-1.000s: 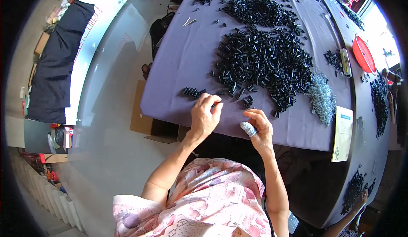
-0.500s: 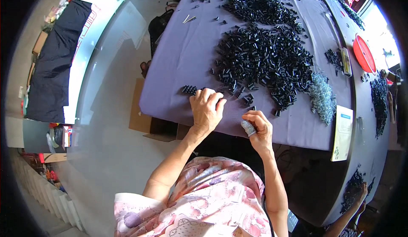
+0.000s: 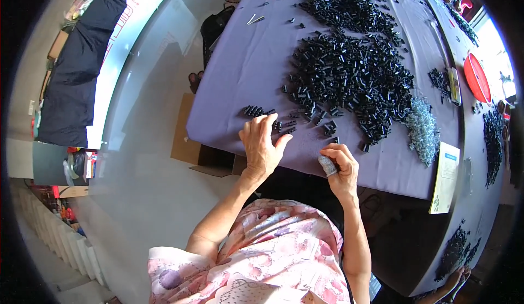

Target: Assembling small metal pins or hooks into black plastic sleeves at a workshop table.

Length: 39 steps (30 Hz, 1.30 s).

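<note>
At the frame's centre our left hand [image 3: 261,145] lies spread, fingers extended over loose small black parts [image 3: 284,125] on the purple-covered bench [image 3: 240,75]. Just right, our right hand [image 3: 339,165] is curled around a small grey piece [image 3: 328,165]. Beyond, toward upper right, sit a large black pile [image 3: 349,75] and a silvery heap [image 3: 421,130].
</note>
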Tool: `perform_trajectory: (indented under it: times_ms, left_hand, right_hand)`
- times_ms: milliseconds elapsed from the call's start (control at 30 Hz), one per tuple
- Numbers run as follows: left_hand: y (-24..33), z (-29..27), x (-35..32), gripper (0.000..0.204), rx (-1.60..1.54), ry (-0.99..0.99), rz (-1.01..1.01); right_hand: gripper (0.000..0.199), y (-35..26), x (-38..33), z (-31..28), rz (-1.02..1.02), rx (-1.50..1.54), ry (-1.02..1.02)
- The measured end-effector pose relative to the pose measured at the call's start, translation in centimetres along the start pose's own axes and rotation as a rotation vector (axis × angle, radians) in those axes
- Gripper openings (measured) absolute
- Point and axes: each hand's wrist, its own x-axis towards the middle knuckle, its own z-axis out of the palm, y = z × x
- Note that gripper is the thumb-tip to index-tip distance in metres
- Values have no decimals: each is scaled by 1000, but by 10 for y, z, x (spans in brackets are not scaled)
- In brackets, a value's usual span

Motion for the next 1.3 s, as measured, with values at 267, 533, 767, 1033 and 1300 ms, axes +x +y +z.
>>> perform_trajectory:
  times_ms: [267, 533, 767, 1033, 1300]
  left_hand:
    - [-4, -3, -6, 62, -37, 38, -52]
    - [17, 4, -2, 22, 2, 13, 60]
    - [6, 12, 9, 10, 35, 52, 94]
    - [-18, -4, 0, 36, 4, 75, -27]
    - [-7, -3, 8, 46, 29, 24, 47]
  right_hand:
    - [25, 0, 1, 1, -50, -26, 16]
    - [26, -3, 2, 2, -61, -56, 15]
    - [27, 0, 0, 2, -65, -73, 18]
    - [27, -1, 2, 2, -64, -64, 18]
    - [32, -2, 1, 3, -69, -56, 20]
